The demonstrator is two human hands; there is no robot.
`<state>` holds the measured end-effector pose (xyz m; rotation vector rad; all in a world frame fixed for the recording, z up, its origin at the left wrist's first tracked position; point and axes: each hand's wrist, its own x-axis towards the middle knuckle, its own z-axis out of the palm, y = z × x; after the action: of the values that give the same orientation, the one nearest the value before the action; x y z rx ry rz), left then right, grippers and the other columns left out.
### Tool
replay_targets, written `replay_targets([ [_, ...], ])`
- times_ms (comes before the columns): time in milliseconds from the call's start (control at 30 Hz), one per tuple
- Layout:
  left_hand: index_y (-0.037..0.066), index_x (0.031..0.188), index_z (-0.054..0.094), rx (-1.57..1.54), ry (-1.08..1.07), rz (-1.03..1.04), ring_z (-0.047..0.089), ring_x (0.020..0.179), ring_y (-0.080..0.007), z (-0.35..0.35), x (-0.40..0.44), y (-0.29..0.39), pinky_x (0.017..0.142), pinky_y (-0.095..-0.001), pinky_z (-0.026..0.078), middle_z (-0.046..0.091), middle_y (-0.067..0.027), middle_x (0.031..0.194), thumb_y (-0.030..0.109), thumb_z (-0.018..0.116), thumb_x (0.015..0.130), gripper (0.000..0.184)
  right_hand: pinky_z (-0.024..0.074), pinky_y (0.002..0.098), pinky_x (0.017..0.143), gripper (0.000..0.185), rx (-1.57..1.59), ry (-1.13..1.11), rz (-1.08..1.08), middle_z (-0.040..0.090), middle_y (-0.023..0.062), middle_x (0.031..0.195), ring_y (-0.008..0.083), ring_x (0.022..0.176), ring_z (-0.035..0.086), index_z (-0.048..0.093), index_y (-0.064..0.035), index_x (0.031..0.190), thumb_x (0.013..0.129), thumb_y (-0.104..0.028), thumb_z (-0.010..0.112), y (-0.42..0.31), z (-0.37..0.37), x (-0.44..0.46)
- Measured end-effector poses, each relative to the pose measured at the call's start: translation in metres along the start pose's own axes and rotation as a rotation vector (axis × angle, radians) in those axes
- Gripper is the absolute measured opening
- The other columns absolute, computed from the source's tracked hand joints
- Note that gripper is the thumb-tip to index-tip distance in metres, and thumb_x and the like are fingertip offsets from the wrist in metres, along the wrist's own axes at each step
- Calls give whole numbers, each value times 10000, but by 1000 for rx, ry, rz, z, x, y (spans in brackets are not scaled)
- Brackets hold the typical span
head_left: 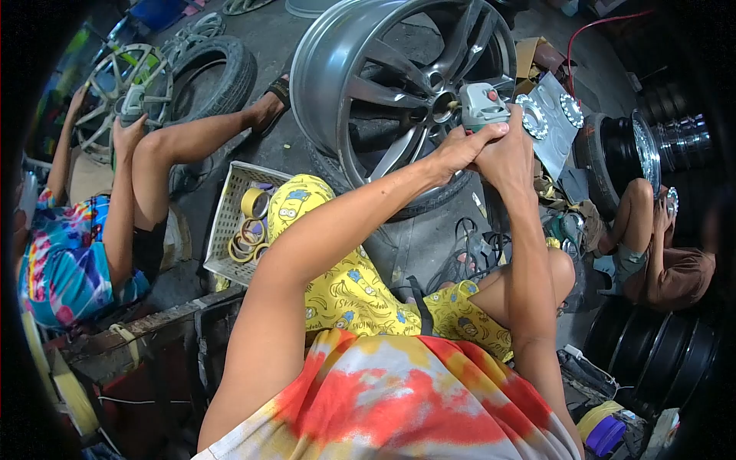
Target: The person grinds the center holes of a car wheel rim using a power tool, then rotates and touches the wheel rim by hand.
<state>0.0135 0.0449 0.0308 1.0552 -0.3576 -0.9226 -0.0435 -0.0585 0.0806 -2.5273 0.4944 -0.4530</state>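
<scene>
Fingers of our left hand (460, 151) and right hand (507, 150) gripped a grey power tool (483, 110) beside the centre of the wheel (387, 96); near that wheel, a basket (220, 218) held tape rolls (254, 203).

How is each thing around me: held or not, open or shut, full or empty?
Left hand: closed, on the power tool
Right hand: closed, on the power tool
Power tool: held; can't tell if it's running
Silver wheel rim: tilted, no tyre fitted around it
Basket: open, with things inside
Tape rolls: loose in the basket
</scene>
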Motion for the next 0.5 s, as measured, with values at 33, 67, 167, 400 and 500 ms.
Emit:
replay_targets([
  [33, 6, 1427, 523, -1, 1, 0, 637, 1178, -215, 0, 3, -6, 969, -363, 527, 640, -137, 1288, 623, 713, 866, 855, 538, 553, 821, 672, 0, -1, -1, 709, 331, 975, 530, 956, 684, 457, -26, 1271, 784, -347, 792, 3, 1, -2],
  [67, 17, 1435, 517, 4, 11, 37, 638, 1177, -210, 1, 7, -13, 969, -351, 527, 642, -128, 1290, 612, 729, 862, 853, 541, 541, 818, 664, 44, 7, -8, 712, 322, 976, 524, 956, 686, 459, -29, 1268, 776, -315, 802, 7, 2, -5],
  [167, 39, 1431, 518, 31, 52, 70, 645, 1160, -196, 2, 13, -30, 964, -332, 529, 650, -105, 1289, 551, 784, 852, 817, 546, 513, 823, 695, 132, 0, 0, 719, 302, 986, 497, 970, 700, 451, -30, 1294, 746, -217, 835, 26, 5, -12],
  [400, 21, 1403, 530, 7, -6, 58, 652, 1146, -192, 7, 17, -44, 963, -344, 531, 662, -108, 1276, 450, 864, 817, 799, 552, 472, 870, 788, 213, -9, -24, 721, 283, 1047, 457, 1019, 714, 430, -27, 1351, 704, -160, 861, 53, 9, -20],
  [500, 13, 1385, 551, 57, 28, 50, 644, 1168, -195, 8, 19, -48, 1005, -342, 506, 662, -114, 1288, 436, 884, 802, 794, 547, 464, 887, 782, 236, 2, -49, 717, 276, 1083, 444, 1045, 711, 434, -24, 1346, 699, -142, 857, 62, 15, -23],
])
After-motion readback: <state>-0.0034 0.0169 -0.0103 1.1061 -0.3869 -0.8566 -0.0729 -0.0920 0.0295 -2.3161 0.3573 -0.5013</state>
